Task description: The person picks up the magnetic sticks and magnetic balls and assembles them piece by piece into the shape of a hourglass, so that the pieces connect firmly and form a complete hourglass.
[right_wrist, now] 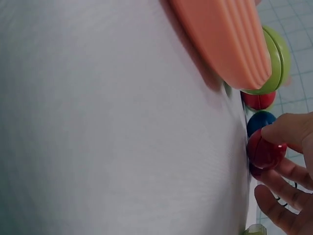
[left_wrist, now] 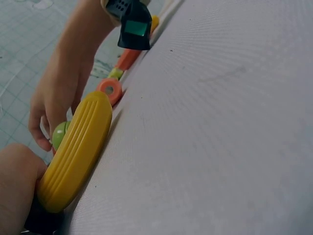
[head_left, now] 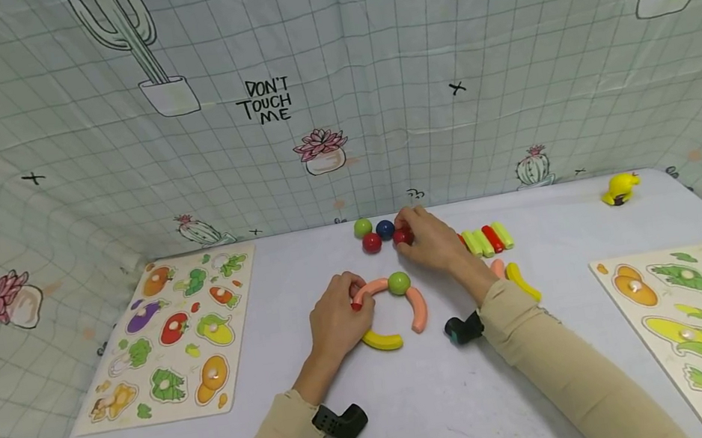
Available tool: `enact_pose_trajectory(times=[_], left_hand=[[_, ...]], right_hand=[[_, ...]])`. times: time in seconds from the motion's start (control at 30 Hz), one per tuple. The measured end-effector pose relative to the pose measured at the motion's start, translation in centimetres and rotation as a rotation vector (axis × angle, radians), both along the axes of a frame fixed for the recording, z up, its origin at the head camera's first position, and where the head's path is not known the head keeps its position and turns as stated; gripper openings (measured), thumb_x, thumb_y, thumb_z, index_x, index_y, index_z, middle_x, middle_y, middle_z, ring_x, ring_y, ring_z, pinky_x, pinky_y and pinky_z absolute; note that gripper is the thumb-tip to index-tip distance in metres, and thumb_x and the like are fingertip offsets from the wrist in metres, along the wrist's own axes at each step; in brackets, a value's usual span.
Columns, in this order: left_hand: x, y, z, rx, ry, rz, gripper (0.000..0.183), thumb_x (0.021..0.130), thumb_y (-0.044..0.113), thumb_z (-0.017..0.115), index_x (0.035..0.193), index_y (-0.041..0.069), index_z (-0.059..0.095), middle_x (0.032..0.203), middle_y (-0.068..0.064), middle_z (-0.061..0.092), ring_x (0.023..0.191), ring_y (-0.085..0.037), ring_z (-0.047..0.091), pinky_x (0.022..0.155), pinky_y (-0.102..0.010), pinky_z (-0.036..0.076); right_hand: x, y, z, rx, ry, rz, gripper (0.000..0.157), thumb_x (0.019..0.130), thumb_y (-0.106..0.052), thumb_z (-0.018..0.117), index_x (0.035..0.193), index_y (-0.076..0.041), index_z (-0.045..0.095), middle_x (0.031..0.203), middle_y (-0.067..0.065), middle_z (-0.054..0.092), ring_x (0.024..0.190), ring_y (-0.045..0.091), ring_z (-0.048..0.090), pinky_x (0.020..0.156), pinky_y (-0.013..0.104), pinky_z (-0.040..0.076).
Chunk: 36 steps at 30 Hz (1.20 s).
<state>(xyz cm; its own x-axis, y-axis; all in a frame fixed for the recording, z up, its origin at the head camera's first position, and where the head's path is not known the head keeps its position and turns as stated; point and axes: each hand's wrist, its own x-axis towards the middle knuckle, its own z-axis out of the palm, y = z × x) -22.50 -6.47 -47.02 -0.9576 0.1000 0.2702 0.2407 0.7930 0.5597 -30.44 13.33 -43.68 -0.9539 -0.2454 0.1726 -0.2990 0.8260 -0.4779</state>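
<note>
The red ball (head_left: 402,236) is at the far side of the table (head_left: 422,420), pinched between the thumb and fingers of your right hand (head_left: 430,239). Close around it are a blue ball (head_left: 385,229), a second red ball (head_left: 371,243) and a light-green ball (head_left: 362,228). Nearer you, your left hand (head_left: 341,313) curls round a red piece (head_left: 356,307), mostly hidden, at the end of a pink arc (head_left: 375,286). A green ball (head_left: 399,284) sits between that arc and another pink arc (head_left: 418,309); a yellow arc (head_left: 383,340) lies below, partly behind your left hand. Your right forearm (head_left: 548,356) crowds a yellow curved piece (head_left: 524,282) and a pink piece (head_left: 498,269), and your right hand and wrist hide part of a green-and-red row (head_left: 487,240). Farther out lie the left picture board (head_left: 242,296), the right picture board (head_left: 688,380) and a yellow toy (head_left: 620,188), with a printed curtain (head_left: 408,51) behind.
</note>
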Motion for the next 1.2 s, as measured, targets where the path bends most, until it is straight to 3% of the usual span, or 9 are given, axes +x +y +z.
enact_pose_trajectory(times=[0.57,0.87,1.2], left_hand=[[0.0,-0.1,0.1,0.001,0.009,-0.008,0.015,0.084,0.024,0.06,0.095,0.014,0.061,0.077,0.001,0.052,0.055,-0.01,0.042,0.044,-0.021,0.029],[0.1,-0.1,0.1,0.012,0.003,-0.004,0.014,0.084,0.024,0.061,0.094,0.014,0.061,0.076,0.001,0.051,0.055,-0.01,0.042,0.044,-0.021,0.03],[0.1,0.0,0.3,0.007,-0.023,0.003,0.014,0.084,0.022,0.06,0.095,0.013,0.061,0.077,0.0,0.051,0.057,-0.011,0.044,0.047,-0.021,0.032]], right_hand=[[0.7,0.3,0.5,-0.146,-0.05,0.01,0.032,0.083,-0.019,0.062,0.112,-0.009,0.052,0.109,0.011,0.052,0.094,0.026,0.054,0.077,0.036,0.05],[1.4,0.4,0.5,-0.164,-0.087,0.005,0.031,0.081,-0.018,0.064,0.109,-0.011,0.052,0.107,0.01,0.053,0.093,0.024,0.052,0.075,0.033,0.047],[2.6,0.7,0.7,-0.174,-0.026,0.038,0.028,0.081,-0.018,0.062,0.107,-0.01,0.053,0.105,0.009,0.054,0.091,0.024,0.054,0.073,0.031,0.047]])
